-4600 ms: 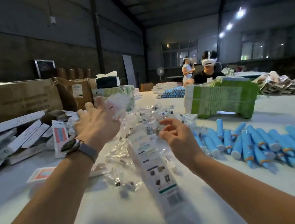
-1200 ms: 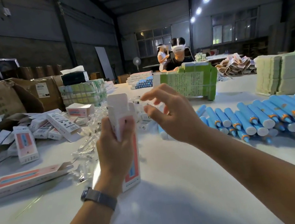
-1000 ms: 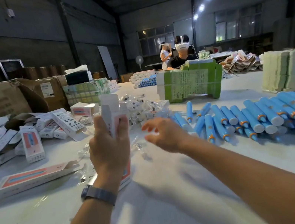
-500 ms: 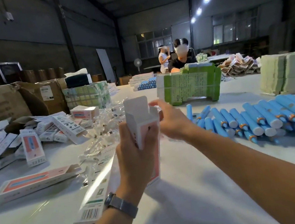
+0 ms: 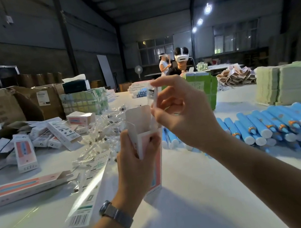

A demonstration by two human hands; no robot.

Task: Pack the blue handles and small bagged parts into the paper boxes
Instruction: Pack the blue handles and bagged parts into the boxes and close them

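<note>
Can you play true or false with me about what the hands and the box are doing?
1. The left hand holds an open paper box upright. True.
2. The right hand is empty. False: it pinches a small bagged part over the box's open top.
3. The blue handles lie on the table to the right. True.
4. The box's top flap is closed. False: it stands open.
5. The watch is on the right wrist. False: the left.
</note>
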